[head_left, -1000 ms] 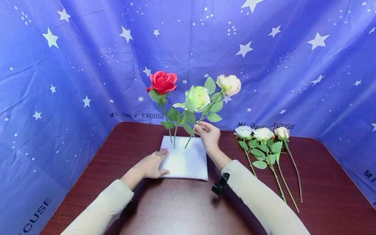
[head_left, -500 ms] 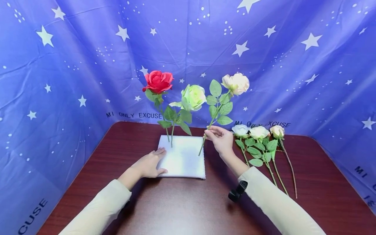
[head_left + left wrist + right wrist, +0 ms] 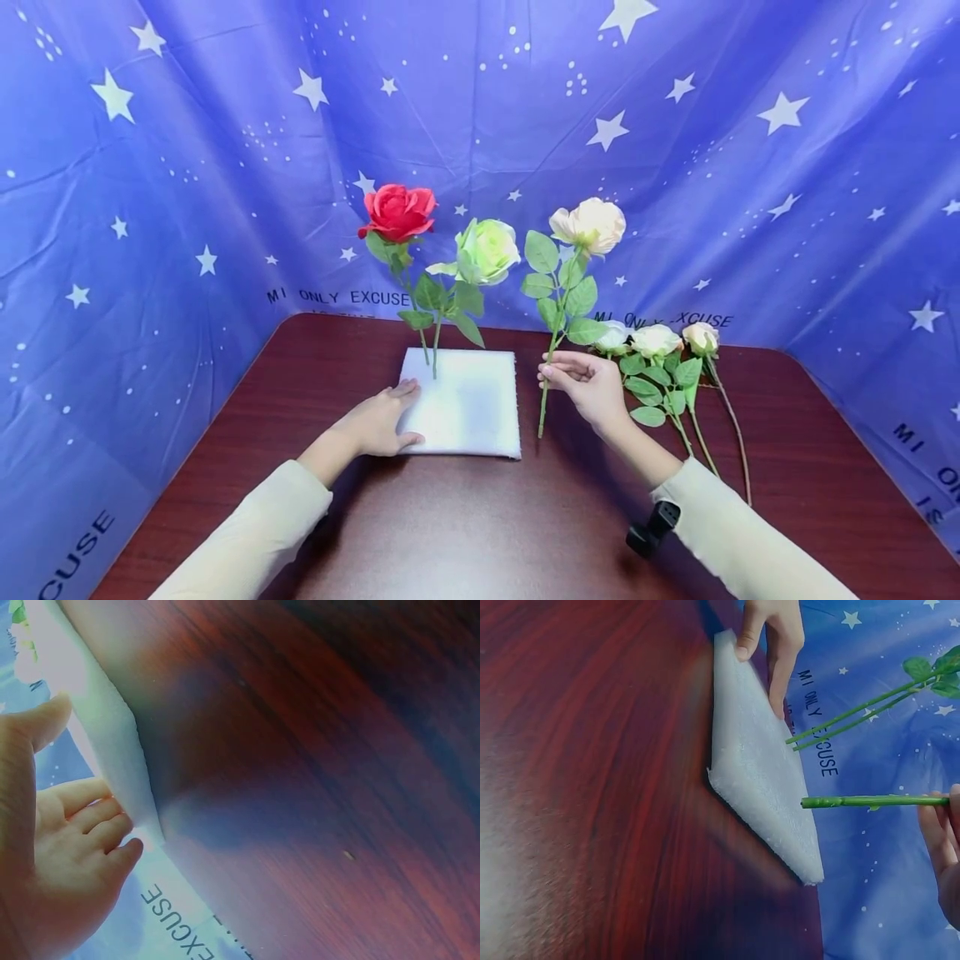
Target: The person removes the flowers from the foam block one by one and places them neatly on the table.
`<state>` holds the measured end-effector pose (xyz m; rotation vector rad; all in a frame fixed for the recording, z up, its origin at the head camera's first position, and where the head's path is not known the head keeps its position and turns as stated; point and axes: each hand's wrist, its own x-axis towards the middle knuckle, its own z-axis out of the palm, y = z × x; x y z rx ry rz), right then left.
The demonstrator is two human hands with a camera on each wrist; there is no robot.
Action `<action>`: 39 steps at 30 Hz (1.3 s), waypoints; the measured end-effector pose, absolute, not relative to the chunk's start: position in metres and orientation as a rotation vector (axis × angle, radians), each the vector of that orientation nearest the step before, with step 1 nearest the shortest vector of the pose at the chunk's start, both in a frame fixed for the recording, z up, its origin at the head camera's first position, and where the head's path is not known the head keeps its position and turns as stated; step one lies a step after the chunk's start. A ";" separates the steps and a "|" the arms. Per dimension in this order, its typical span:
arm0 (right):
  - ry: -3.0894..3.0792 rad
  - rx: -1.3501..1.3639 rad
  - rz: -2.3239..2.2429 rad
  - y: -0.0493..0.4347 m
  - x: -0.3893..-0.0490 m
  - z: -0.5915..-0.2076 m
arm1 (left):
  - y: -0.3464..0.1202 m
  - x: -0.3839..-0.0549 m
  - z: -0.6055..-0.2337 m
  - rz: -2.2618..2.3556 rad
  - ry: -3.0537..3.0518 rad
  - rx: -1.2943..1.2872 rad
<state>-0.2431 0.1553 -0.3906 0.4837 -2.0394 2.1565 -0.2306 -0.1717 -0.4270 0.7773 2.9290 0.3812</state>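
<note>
In the head view my right hand (image 3: 588, 390) pinches the stem of a cream rose (image 3: 591, 227) between thumb and fingertips. The rose stands nearly upright in the air, just right of a white foam block (image 3: 480, 408). Its cut stem end (image 3: 832, 802) is free in the right wrist view, apart from the foam. My left hand (image 3: 378, 423) rests on the block's left side, thumb and fingers spread rather than curled. A red rose (image 3: 399, 212) and a pale green rose (image 3: 487, 252) stand upright with their stems in the far left part of the foam.
On the brown table (image 3: 450, 525), right of my right hand, lie a white rose (image 3: 615, 335), a cream rose (image 3: 656, 340) and a peach rose (image 3: 702, 338), their stems toward me. A blue star-patterned curtain (image 3: 480, 100) encloses the table's back and sides.
My right hand has moved right and toward me with the cream rose, from above the foam to beside it. The rose now leans less. My left hand stays on the foam.
</note>
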 end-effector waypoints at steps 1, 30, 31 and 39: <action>-2.048 0.487 2.159 0.157 -0.241 -0.391 | -0.172 -0.231 -0.428 0.384 2.927 0.779; -2.429 0.590 2.217 0.224 -0.218 -0.412 | -0.172 -0.231 -0.427 0.362 2.929 0.801; -2.436 0.573 2.217 0.225 -0.217 -0.413 | -0.172 -0.231 -0.427 0.362 2.930 0.801; -2.476 0.487 2.203 0.238 -0.208 -0.421 | -0.173 -0.231 -0.426 0.369 2.928 0.804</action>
